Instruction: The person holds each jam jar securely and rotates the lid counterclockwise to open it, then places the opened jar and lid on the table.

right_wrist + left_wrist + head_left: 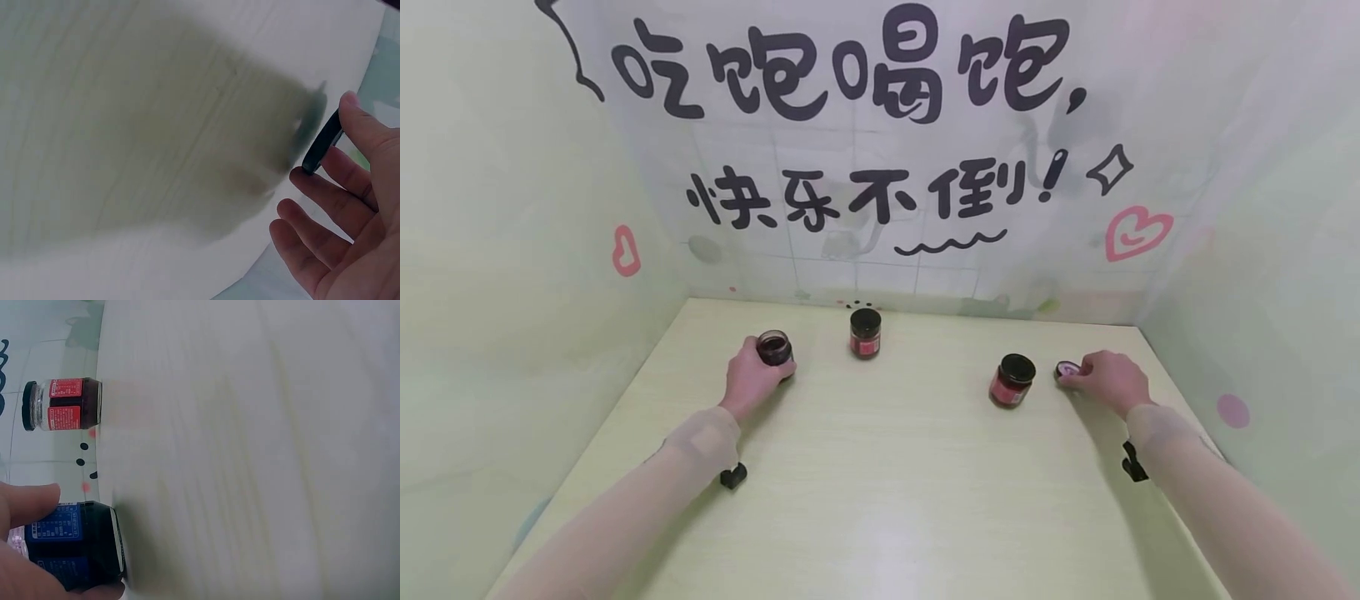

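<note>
At the left of the table in the head view, my left hand (751,379) grips a lidless glass jar (775,343) of dark contents. The left wrist view shows a blue label on this jar (59,544), with its base at the tabletop and my thumb and fingers (37,575) round it. On the far right, my right hand (1112,379) pinches a round jar lid (1067,372) by its edge, its pale inner face showing. From the right wrist view the lid (324,144) is dark and tilted, between thumb and fingertips, a little above the table.
Two closed jars with black lids and red labels stand on the pale table (880,467): one jar (865,335) near the back wall, another jar (1012,382) left of my right hand. Walls (880,258) enclose the back and both sides.
</note>
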Demonstrator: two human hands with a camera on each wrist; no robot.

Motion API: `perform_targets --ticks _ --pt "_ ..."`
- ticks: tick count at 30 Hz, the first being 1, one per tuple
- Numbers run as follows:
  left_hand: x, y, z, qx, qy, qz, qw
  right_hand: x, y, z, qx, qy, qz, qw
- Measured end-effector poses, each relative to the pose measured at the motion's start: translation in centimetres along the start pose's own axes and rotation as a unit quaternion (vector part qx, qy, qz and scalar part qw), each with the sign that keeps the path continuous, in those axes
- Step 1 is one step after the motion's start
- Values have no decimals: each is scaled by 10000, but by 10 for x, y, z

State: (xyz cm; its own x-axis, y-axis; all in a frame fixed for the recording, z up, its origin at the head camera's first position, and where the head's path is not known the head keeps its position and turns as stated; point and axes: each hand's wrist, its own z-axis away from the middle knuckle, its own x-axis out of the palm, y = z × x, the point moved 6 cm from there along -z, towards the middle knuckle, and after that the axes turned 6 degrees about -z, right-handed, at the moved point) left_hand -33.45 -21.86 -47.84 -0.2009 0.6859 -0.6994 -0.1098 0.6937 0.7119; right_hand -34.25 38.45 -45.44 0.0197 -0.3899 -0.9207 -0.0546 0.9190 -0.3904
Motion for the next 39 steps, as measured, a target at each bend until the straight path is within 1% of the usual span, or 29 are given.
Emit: perform_targets --ticks 5,11,19,23,29,36,39 --pt "3 -1 1 10 -87 -27 10000 4 0 3 7 -8 37 10000" --pt "2 -4 0 163 -37 -106 9998 8 -5 5 -56 -27 65 10000" --pt "2 -6 0 246 -36 -197 9995 13 -7 8 -154 31 220 9996" --pt "2 -8 0 244 -64 -241 9994 13 -8 7 -205 49 260 9994" --pt "2 -10 0 231 -114 -201 9995 14 -8 5 -146 92 175 9997" --pt "1 -7 1 218 -166 -135 9995 16 -8 5 -74 128 93 9998" --pt "1 -7 -2 215 -210 -114 9995 16 -7 6 -51 131 76 9999"
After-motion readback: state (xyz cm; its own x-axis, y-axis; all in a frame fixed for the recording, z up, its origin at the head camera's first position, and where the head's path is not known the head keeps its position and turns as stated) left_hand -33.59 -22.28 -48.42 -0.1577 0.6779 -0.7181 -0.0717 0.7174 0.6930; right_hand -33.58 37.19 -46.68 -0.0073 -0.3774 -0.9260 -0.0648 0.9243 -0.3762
